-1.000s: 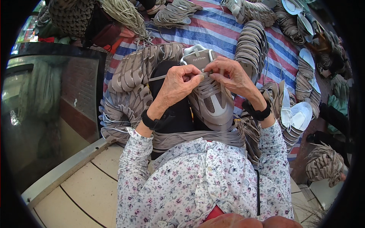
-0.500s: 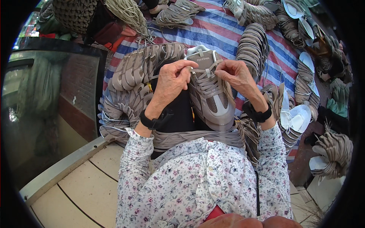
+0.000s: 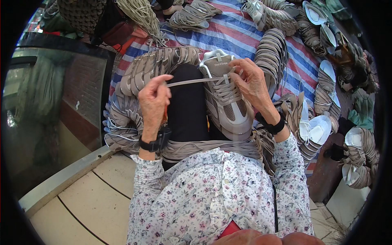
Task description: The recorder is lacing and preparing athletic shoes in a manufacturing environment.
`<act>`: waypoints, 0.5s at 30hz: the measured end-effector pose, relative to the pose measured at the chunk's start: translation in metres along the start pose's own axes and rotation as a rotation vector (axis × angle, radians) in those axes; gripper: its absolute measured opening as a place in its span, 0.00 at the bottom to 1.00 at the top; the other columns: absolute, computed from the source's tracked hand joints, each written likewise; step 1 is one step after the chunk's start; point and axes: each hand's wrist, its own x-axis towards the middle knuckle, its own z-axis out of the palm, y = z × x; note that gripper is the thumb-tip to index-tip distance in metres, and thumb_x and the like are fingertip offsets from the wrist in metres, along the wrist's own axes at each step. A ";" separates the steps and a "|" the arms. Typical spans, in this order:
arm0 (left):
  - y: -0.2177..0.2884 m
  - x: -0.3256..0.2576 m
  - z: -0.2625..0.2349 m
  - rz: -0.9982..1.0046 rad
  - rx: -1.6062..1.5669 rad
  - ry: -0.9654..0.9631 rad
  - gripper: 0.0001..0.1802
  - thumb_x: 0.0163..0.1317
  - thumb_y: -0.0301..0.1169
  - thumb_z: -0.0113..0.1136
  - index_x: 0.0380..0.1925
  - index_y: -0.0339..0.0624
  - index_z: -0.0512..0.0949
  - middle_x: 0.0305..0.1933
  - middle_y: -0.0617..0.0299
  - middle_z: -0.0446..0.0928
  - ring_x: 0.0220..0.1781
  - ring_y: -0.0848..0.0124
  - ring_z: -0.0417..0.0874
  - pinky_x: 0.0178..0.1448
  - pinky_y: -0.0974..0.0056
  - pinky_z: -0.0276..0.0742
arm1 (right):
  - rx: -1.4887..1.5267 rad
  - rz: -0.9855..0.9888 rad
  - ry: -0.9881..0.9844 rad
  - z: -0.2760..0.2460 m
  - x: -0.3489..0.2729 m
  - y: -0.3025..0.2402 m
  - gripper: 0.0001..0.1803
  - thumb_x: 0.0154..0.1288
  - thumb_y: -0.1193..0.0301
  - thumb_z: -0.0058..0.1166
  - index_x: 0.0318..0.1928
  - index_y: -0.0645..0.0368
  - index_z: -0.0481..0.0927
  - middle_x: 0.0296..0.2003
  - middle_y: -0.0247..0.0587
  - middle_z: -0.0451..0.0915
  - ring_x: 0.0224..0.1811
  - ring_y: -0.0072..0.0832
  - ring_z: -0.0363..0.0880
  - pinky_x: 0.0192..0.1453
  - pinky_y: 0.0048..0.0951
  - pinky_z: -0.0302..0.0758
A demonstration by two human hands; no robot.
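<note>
A grey-beige shoe upper [image 3: 233,118] with a mesh toe rests on my right thigh, its tongue end pointing away from me. Flat lacing crosses its front in several rows. From the upper eyelets a flat shoelace [image 3: 188,82] runs taut to the left across my black-trousered left knee. My left hand [image 3: 153,96] pinches the far end of that lace between thumb and fingers. At the upper's top right edge, my right hand [image 3: 251,81] is closed by the eyelets; whatever sits between its fingertips is too small to make out.
A bundle of grey laces [image 3: 212,150] lies across my lap. Stacked shoe uppers [image 3: 151,69] curve around my left side, with another stack [image 3: 270,55] ahead on the striped sheet [image 3: 228,34]. A dark glass panel [image 3: 53,106] stands at the left. Pale laces [image 3: 139,16] hang at the back.
My left hand has moved left and slightly down from the shoe, drawing the lace out straight. My right hand has stayed beside the eyelets, shifting slightly.
</note>
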 end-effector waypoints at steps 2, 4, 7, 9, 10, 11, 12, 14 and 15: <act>-0.004 -0.005 -0.014 0.035 0.017 0.069 0.12 0.70 0.21 0.51 0.47 0.37 0.82 0.21 0.69 0.75 0.19 0.86 0.70 0.23 0.79 0.65 | -0.070 -0.054 -0.020 -0.002 0.002 -0.001 0.09 0.59 0.79 0.61 0.41 0.62 0.79 0.36 0.38 0.74 0.34 0.28 0.75 0.39 0.30 0.73; -0.008 -0.012 -0.020 -0.135 0.091 0.015 0.12 0.70 0.21 0.51 0.48 0.37 0.82 0.21 0.69 0.75 0.20 0.85 0.71 0.24 0.78 0.66 | -0.130 -0.115 -0.050 -0.004 0.004 0.000 0.09 0.59 0.79 0.60 0.41 0.61 0.78 0.38 0.40 0.73 0.36 0.32 0.76 0.41 0.32 0.74; -0.010 -0.017 -0.024 -0.148 0.168 -0.108 0.11 0.71 0.23 0.51 0.47 0.36 0.81 0.21 0.67 0.75 0.19 0.84 0.72 0.23 0.77 0.67 | -0.142 -0.205 -0.105 -0.007 0.009 0.004 0.07 0.60 0.79 0.58 0.38 0.63 0.74 0.40 0.44 0.72 0.38 0.40 0.76 0.43 0.38 0.74; -0.006 -0.017 -0.030 -0.214 0.228 -0.206 0.10 0.71 0.27 0.53 0.44 0.34 0.81 0.20 0.67 0.75 0.17 0.83 0.72 0.22 0.76 0.68 | -0.240 -0.278 -0.147 -0.009 0.012 0.005 0.07 0.61 0.79 0.56 0.37 0.63 0.71 0.38 0.46 0.71 0.39 0.46 0.76 0.42 0.40 0.73; -0.003 -0.016 -0.033 -0.197 0.237 -0.199 0.10 0.71 0.27 0.53 0.44 0.34 0.81 0.20 0.67 0.75 0.17 0.83 0.72 0.22 0.76 0.68 | -0.238 -0.307 -0.129 -0.011 0.013 0.005 0.07 0.61 0.79 0.56 0.37 0.63 0.71 0.38 0.46 0.71 0.39 0.46 0.76 0.42 0.40 0.73; 0.000 -0.016 -0.037 -0.216 0.253 -0.254 0.10 0.71 0.28 0.54 0.40 0.34 0.82 0.20 0.67 0.75 0.17 0.83 0.71 0.22 0.76 0.67 | -0.255 -0.283 -0.164 -0.013 0.014 0.006 0.07 0.62 0.79 0.56 0.37 0.63 0.70 0.35 0.47 0.72 0.38 0.47 0.76 0.41 0.41 0.72; 0.003 -0.016 -0.040 -0.275 0.263 -0.312 0.10 0.71 0.29 0.54 0.37 0.34 0.82 0.19 0.68 0.74 0.17 0.84 0.71 0.22 0.76 0.66 | -0.273 -0.258 -0.198 -0.016 0.015 0.006 0.07 0.62 0.79 0.55 0.36 0.63 0.70 0.32 0.47 0.72 0.36 0.48 0.76 0.39 0.41 0.72; 0.009 -0.018 -0.046 -0.263 0.268 -0.339 0.12 0.71 0.31 0.55 0.33 0.35 0.81 0.18 0.69 0.72 0.17 0.84 0.69 0.21 0.76 0.63 | -0.261 -0.232 -0.226 -0.021 0.016 0.007 0.07 0.61 0.79 0.55 0.36 0.63 0.70 0.28 0.46 0.72 0.33 0.46 0.75 0.37 0.40 0.71; 0.010 -0.019 -0.049 -0.309 0.248 -0.377 0.13 0.70 0.32 0.56 0.29 0.35 0.81 0.16 0.71 0.71 0.16 0.85 0.67 0.21 0.76 0.60 | -0.236 -0.203 -0.266 -0.024 0.017 0.009 0.07 0.61 0.80 0.55 0.36 0.63 0.71 0.24 0.45 0.72 0.29 0.45 0.75 0.34 0.39 0.71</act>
